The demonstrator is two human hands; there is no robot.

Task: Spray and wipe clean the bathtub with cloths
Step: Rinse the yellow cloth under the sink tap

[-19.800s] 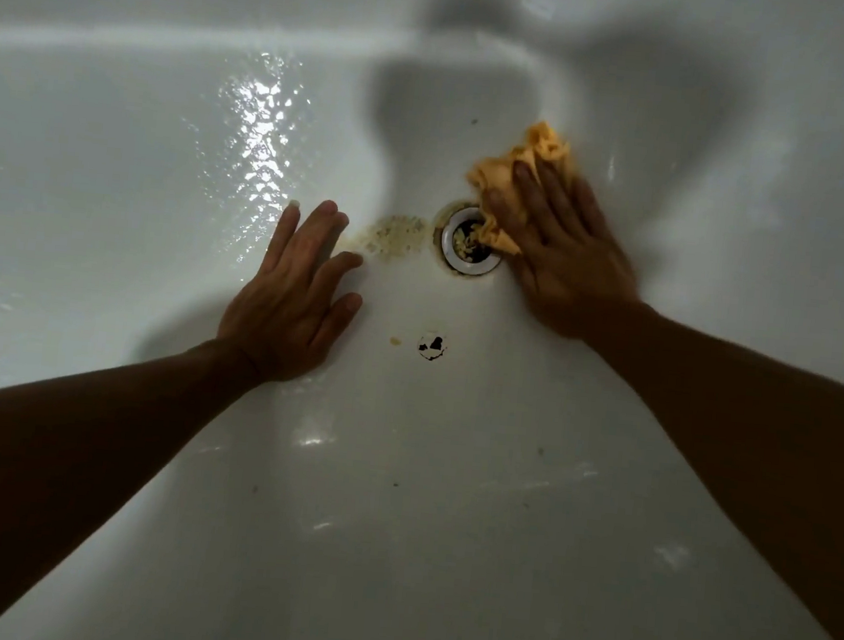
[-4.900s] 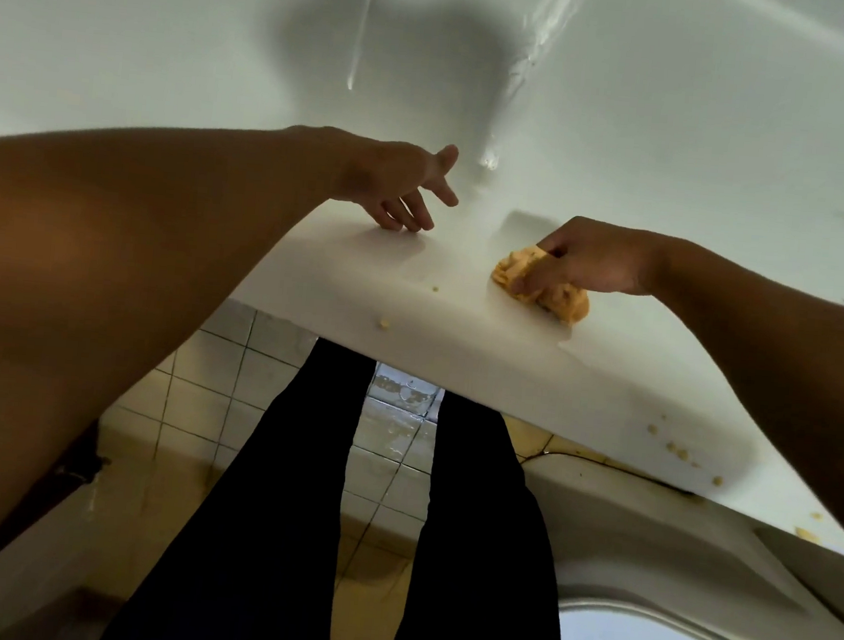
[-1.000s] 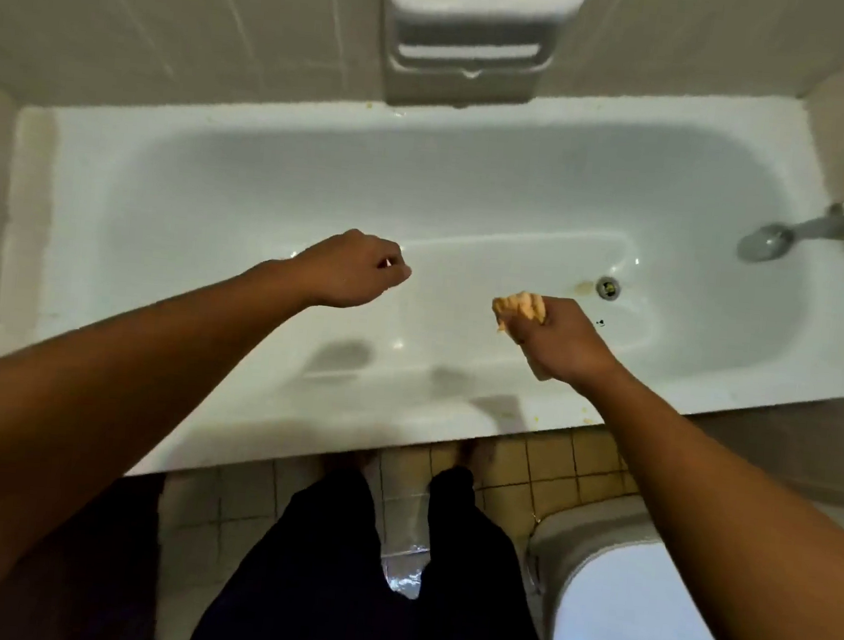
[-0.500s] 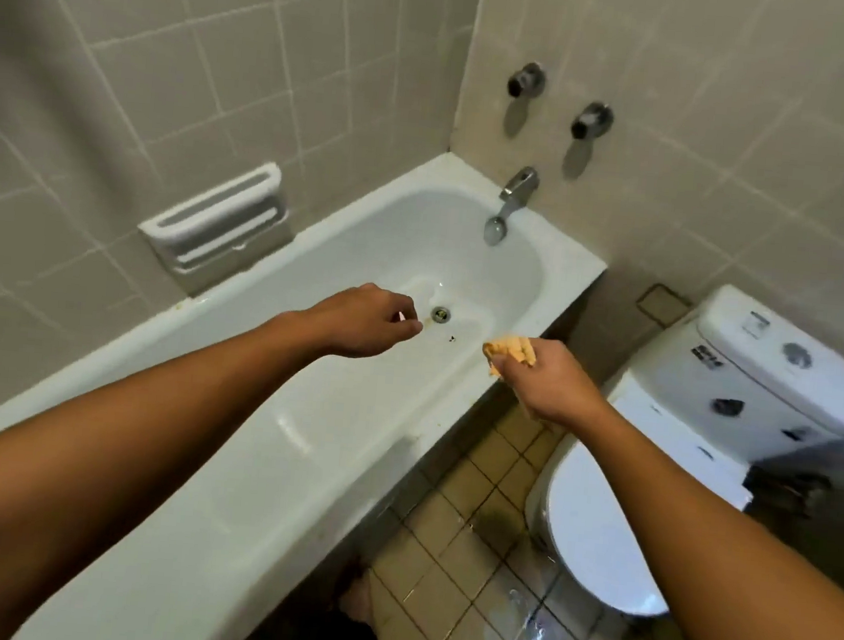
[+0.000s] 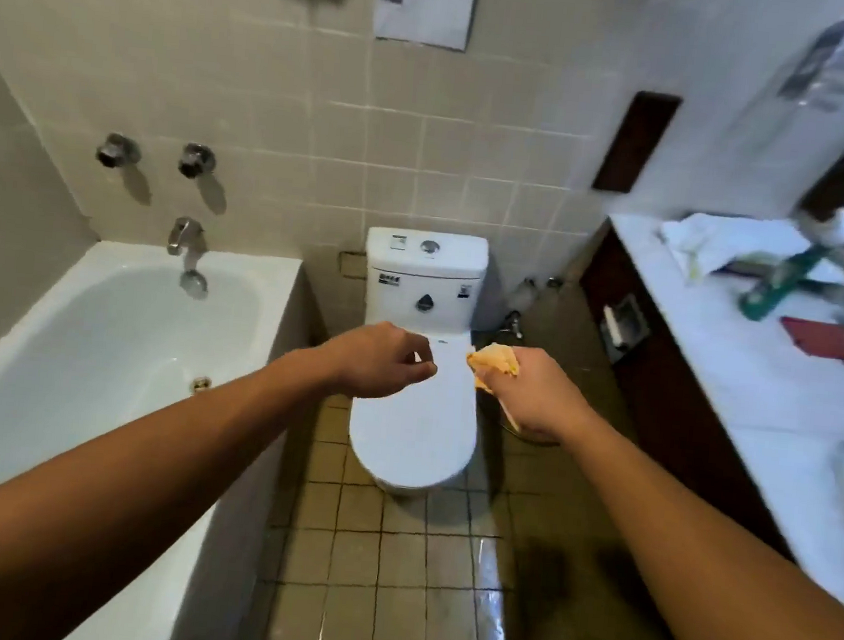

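Observation:
The white bathtub (image 5: 101, 343) lies at the left, its drain (image 5: 201, 384) showing near my left forearm. My right hand (image 5: 530, 395) grips a bunched orange cloth (image 5: 494, 363) in the air over the right side of the toilet lid. My left hand (image 5: 380, 362) hovers beside it over the toilet lid, fingers curled with nothing in them. A green spray bottle (image 5: 783, 280) lies tilted on the counter at the right, next to a white cloth (image 5: 718, 238).
A white toilet (image 5: 418, 370) stands straight ahead with its lid down. A white vanity counter (image 5: 786, 392) on a dark cabinet runs along the right, holding a red item (image 5: 823, 342). The tub spout (image 5: 188, 253) and two taps (image 5: 153, 156) sit on the tiled wall.
My view has swung right, from the tub to the toilet and the counter. Both hands have come away from over the tub and now hang over the toilet. The orange cloth stays in my right hand.

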